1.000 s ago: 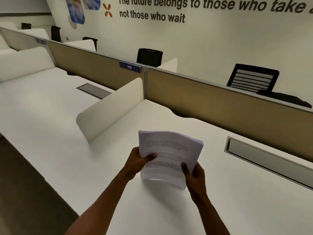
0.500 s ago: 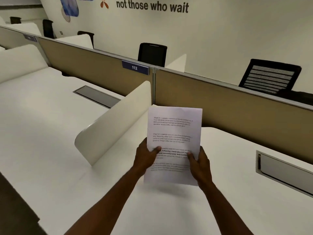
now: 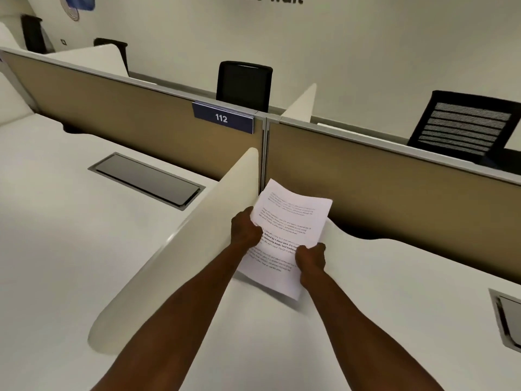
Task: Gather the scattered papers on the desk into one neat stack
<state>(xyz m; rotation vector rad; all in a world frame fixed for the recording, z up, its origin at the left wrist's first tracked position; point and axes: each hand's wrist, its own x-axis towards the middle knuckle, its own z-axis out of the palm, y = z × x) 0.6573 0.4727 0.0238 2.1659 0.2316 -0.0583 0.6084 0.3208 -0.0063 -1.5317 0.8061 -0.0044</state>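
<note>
Gathered stack of white printed paper sheets (image 3: 287, 238), pinched by left hand (image 3: 245, 230) and right hand (image 3: 310, 256) above white desk (image 3: 394, 306); only setting-down apparently remains.

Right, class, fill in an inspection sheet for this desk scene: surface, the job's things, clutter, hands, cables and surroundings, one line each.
Surface: white desk, bare where it shows; a cream divider stands on its left.
Job's things: papers, printed, gathered in one stack, tilted, held at both sides; whether the lower edge touches the desk cannot be told.
Clutter: nothing seen.
Hands: left hand grips the stack's left edge; right hand grips its right edge.
Cables: nothing seen; closed cable hatches sit in the desks.
Surroundings: tan partition with a sign reading 112, black chairs behind it, a wall with lettering.
</note>
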